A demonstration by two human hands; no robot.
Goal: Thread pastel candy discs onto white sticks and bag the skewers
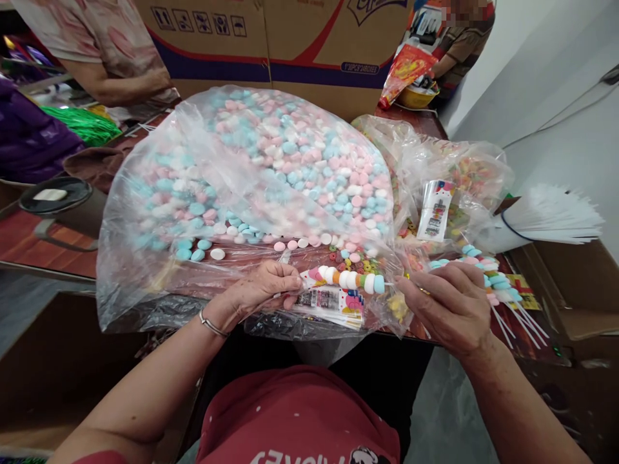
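Two hands: left hand [264, 287] and right hand [447, 303] each pinch an end of the candy skewer [348, 279], fingers clamped on it.
Skewer: horizontal, just above the table [29, 241] edge; white, orange, pink, green, blue discs.
Beneath: printed sleeve [333, 304].
Right: finished skewers [493, 283], white sticks [551, 219].
Behind: large bag of pastel candies [271, 174], crowding the table.
Far: cardboard box [290, 45], another person's arm [120, 87].
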